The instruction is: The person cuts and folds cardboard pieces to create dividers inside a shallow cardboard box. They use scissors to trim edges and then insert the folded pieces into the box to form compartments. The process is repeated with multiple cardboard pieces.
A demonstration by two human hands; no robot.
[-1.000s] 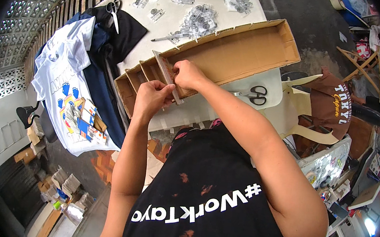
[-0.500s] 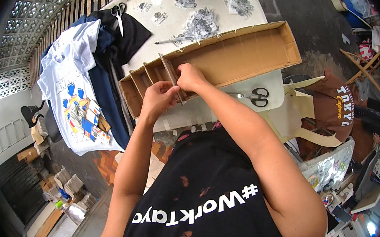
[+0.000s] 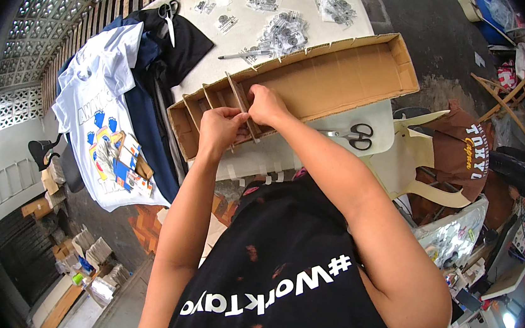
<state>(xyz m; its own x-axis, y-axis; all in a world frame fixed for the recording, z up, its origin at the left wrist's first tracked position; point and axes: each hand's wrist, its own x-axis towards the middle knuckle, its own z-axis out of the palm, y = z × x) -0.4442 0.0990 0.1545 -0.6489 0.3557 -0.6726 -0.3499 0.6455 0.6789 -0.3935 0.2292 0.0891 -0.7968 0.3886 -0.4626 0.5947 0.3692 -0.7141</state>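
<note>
In the head view, see the long cardboard box (image 3: 340,76) on the white table (image 3: 198,72). Find the thin divider (image 3: 234,89) inside, standing across the box toward its left part. Pinching its near part with the left hand (image 3: 217,127), thumb against fingers. Bending the right hand's (image 3: 265,106) fingers close by on the other side; cannot tell if pinching too. To do this well, hold both ends level, push softly, and try not to bend the card.
</note>
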